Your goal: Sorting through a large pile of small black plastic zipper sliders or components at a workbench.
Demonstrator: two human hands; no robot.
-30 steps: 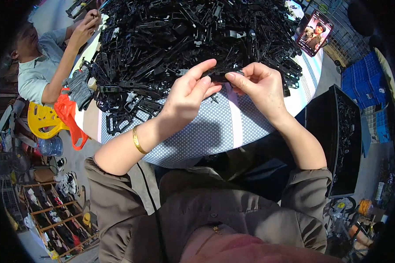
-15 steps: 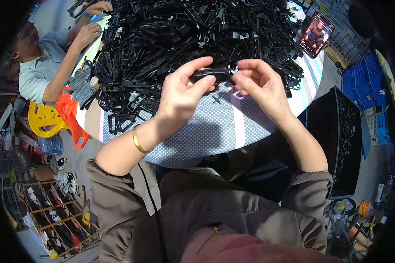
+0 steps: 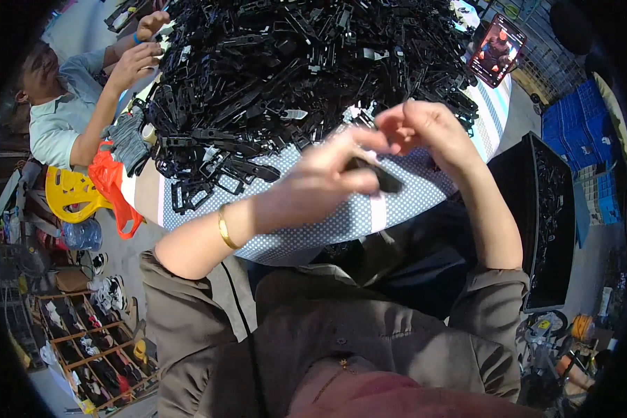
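Note:
My left hand [image 3: 320, 174], smeared by motion, is above the near part of the dotted tablecloth [image 3: 306, 233]. A long black plastic part [image 3: 377, 175] shows between its thumb and fingers and sticks out to the right. Close to those fingertips is my right hand [image 3: 435, 132], its fingers curled together; whatever they may hold is hidden. Just beyond both hands lies a large heap of black plastic parts [image 3: 258, 76], mostly slim frames and clip-like pieces.
A phone [image 3: 498, 50] stands at the heap's right. Across the left side another person's hands [image 3: 138, 66] are at the heap's edge. A black bin [image 3: 536, 223] holding parts stands right of me. A yellow stool [image 3: 76, 195] and red bag [image 3: 108, 174] are left.
My left hand has swung right and nearer to me with the black part, which now tilts down to the right. My right hand has shifted slightly right, its fingers more curled.

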